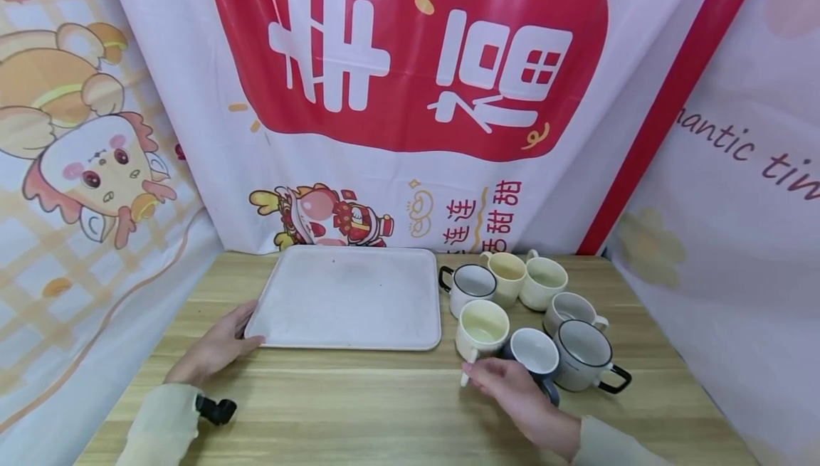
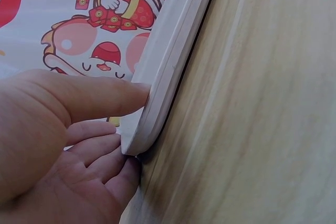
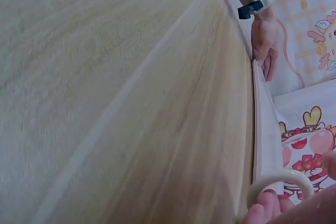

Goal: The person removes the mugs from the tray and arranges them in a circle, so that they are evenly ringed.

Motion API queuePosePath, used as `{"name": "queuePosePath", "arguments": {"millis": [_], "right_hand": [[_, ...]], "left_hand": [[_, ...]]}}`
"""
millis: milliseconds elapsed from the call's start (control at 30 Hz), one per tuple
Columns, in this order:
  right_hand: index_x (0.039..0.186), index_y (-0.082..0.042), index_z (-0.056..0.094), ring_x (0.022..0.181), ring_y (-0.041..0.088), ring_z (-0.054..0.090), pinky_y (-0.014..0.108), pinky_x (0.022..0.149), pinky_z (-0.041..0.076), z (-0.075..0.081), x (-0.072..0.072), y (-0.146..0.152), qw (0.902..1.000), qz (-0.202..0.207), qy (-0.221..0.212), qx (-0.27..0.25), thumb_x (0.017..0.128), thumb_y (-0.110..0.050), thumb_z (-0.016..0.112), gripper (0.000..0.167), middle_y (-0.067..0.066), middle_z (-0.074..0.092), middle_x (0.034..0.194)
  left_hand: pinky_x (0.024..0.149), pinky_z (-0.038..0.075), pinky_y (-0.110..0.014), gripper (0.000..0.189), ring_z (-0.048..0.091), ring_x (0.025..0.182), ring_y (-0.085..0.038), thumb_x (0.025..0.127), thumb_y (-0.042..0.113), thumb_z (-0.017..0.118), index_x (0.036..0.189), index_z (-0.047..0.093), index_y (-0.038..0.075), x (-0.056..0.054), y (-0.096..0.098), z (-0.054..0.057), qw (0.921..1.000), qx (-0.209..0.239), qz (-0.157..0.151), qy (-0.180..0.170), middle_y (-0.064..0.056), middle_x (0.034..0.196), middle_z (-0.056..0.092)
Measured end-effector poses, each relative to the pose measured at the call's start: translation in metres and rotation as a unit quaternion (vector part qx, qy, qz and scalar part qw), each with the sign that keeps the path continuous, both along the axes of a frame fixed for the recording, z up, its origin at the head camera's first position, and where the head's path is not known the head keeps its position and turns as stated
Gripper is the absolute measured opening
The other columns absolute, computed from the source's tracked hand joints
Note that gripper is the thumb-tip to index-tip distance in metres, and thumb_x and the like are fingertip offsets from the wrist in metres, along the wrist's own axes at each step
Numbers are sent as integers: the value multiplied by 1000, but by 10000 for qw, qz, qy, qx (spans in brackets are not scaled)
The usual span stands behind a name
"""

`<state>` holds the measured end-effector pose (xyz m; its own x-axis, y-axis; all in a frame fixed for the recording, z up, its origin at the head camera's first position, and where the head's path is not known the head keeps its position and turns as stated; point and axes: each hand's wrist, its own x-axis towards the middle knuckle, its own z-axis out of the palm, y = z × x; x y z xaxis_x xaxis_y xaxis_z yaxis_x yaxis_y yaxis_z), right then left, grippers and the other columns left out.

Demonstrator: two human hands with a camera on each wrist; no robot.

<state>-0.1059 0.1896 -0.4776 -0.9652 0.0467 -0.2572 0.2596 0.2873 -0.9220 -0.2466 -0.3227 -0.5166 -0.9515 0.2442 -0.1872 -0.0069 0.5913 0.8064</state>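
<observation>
A white rectangular tray (image 1: 346,299) lies flat on the table, and my left hand (image 1: 221,341) holds its near left corner. In the left wrist view the thumb (image 2: 113,98) presses on the tray's rim (image 2: 163,87) while the other fingers lie along the corner. To the right of the tray, my right hand (image 1: 512,391) pinches the handle of a cream mug (image 1: 482,329). That handle (image 3: 286,177) shows as a ring beside the fingertips in the right wrist view. A dark blue mug (image 1: 534,352) with a pale inside stands right beside this hand, partly covered by it.
Behind the cream mug are a white black-rimmed mug (image 1: 472,288), a yellow mug (image 1: 506,277) and a pale green mug (image 1: 544,282). A grey-white mug (image 1: 572,311) and a larger black-handled mug (image 1: 584,356) stand at the right. A printed backdrop (image 1: 410,167) hangs behind the wooden table (image 1: 352,409).
</observation>
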Motion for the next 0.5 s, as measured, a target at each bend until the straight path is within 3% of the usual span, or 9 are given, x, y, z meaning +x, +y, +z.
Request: {"name": "queuePosePath", "arguments": {"millis": [133, 233, 300, 400, 500], "right_hand": [[115, -6, 78, 103, 15, 68, 36, 88, 59, 19, 4, 15, 9889, 1225, 27, 843, 98, -37, 73, 35, 4, 78, 110], [122, -6, 76, 111, 17, 71, 32, 91, 61, 35, 4, 24, 9691, 2226, 313, 1014, 101, -35, 70, 37, 7, 79, 119], [124, -7, 76, 110, 14, 72, 27, 90, 61, 45, 3, 28, 9558, 2649, 612, 1123, 103, -35, 69, 36, 5, 79, 119], [124, -8, 77, 106, 10, 71, 25, 88, 62, 61, 0, 31, 9365, 2730, 1353, 1737, 101, -40, 71, 40, 3, 79, 115], [127, -9, 75, 108, 13, 71, 36, 94, 63, 76, -7, 35, 9130, 2454, 1931, 2626, 98, -47, 73, 48, 2, 77, 118]], "left_hand": [[129, 21, -69, 90, 12, 160, -54, 104, 15, 66, 168, 6, -3, -1, -2, -2, 10000, -9, -20, -16, -31, 175, 7], [129, 21, -69, 91, 12, 160, -55, 104, 15, 67, 168, 5, -4, -1, -4, -3, 10000, 20, -40, -30, -32, 174, 7], [128, 22, -70, 91, 13, 159, -56, 104, 16, 67, 168, 6, -4, -1, -5, -2, 10000, 17, -46, -28, -32, 174, 7], [127, 24, -70, 90, 14, 159, -57, 104, 15, 67, 167, 7, -6, 0, -4, 2, 9999, -65, -92, 40, -34, 173, 8], [127, 24, -70, 89, 15, 157, -58, 103, 13, 68, 165, 9, -11, 0, -4, 4, 9997, -140, -140, 139, -37, 171, 9]]}}
